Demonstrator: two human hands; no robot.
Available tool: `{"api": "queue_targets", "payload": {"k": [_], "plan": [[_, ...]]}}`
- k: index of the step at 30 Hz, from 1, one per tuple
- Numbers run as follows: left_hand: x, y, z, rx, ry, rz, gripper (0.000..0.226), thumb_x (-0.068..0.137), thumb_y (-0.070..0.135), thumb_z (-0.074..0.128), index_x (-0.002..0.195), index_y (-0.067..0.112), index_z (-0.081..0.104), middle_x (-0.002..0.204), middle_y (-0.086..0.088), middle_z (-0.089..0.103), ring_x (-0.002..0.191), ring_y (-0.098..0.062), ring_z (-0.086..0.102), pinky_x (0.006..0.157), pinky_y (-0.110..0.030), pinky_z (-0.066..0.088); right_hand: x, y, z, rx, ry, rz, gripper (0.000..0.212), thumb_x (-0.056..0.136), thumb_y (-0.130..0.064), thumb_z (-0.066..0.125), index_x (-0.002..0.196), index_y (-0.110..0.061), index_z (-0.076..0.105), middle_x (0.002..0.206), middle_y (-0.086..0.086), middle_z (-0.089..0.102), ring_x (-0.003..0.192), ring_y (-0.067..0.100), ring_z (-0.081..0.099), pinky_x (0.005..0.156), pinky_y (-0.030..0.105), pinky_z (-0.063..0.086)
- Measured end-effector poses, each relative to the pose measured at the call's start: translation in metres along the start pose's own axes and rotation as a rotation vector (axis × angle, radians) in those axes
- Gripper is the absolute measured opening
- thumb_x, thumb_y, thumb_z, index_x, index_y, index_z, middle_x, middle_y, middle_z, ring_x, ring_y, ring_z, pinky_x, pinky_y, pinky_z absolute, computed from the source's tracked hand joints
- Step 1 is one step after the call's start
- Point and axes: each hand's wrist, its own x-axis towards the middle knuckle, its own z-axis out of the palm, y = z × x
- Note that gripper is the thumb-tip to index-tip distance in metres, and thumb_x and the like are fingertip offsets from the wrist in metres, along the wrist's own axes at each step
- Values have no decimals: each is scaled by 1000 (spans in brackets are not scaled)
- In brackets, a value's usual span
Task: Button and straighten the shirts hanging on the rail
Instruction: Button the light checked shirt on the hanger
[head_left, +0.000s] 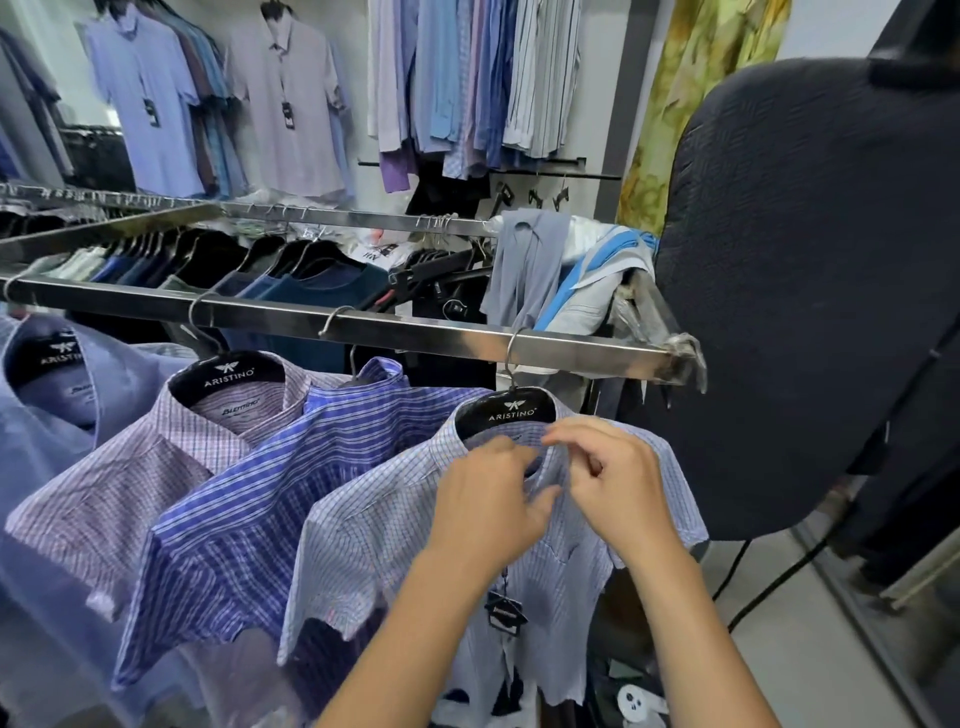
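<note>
Shop wall shirts (291, 104) hang far behind. A dark padded board (805, 286) fills the right side, and the steel rail (415, 325) crosses in front of you from left to right. Your work hangs at the rail's right end: the checked shirt (395, 545), nearest of the row, with the striped shirt (249, 519) touching it on the left and the pink shirt (130, 478) beyond that. It sits on a black hanger (506, 410).

Both hands meet at its collar (558, 457), fingers curled. Your left hand (488, 499) pinches the fabric from the left, and your right hand (613, 483) pinches the collar edge from the right. The button itself is hidden under your fingers, so I judge you are on the top one.

To do it well:
- Hold the buttonhole side taut with one hand and feed the button through edge first.
- Keep the two collar ends level, or the front will hang crooked.
- Don't drag down; the hanger could tip on the rail.
- Further down, keep the tag (505, 613) clear of the front edges.
- The lower front looks open and rumpled, so smooth it afterwards.
</note>
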Motion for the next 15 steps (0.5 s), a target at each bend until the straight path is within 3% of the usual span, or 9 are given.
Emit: {"api": "queue_targets", "payload": {"k": [3, 7, 9, 11, 13, 15], "plan": [[5, 8, 14, 13, -60, -27, 22, 92, 43, 58, 97, 22, 62, 89, -3, 69, 90, -29, 64, 67, -33, 39, 0, -1, 1, 43, 30, 38, 28, 85, 4, 69, 96, -21, 77, 103, -14, 60, 71, -2, 57, 65, 18, 46], [10, -3, 27, -97, -45, -67, 22, 95, 34, 53, 77, 23, 50, 72, -2, 66, 73, -30, 63, 62, -35, 47, 6, -6, -3, 64, 80, 204, 4, 90, -29, 73, 87, -29, 71, 81, -13, 61, 69, 6, 59, 62, 23, 45], [10, -7, 31, -187, -69, -46, 20, 96, 30, 50, 77, 26, 45, 66, 1, 63, 62, -24, 62, 64, -41, 52, 10, -10, -5, 72, 92, 378, 26, 86, -47, 73, 73, -27, 61, 63, -9, 62, 62, 6, 58, 59, 24, 46], [9, -9, 33, -269, -113, -14, 9, 99, 30, 46, 92, 28, 51, 68, 1, 65, 58, -20, 64, 62, -43, 55, 12, -12, -4, -23, 34, 442, 45, 82, -59, 71, 61, -21, 57, 52, -6, 57, 56, 6, 56, 55, 19, 42], [7, -10, 33, -324, -123, 14, 9, 100, 30, 45, 103, 29, 54, 70, 0, 66, 58, -19, 66, 60, -43, 56, 13, -13, -3, -90, -42, 431, 53, 84, -56, 67, 52, -16, 53, 45, -4, 51, 52, 10, 52, 54, 25, 41], [5, -12, 31, -368, -132, 27, 6, 100, 27, 48, 103, 29, 53, 69, 0, 64, 60, -19, 65, 61, -43, 57, 16, -13, -2, -94, -75, 418, 53, 87, -40, 65, 46, -12, 47, 40, -2, 43, 46, 14, 44, 52, 30, 36]]}}
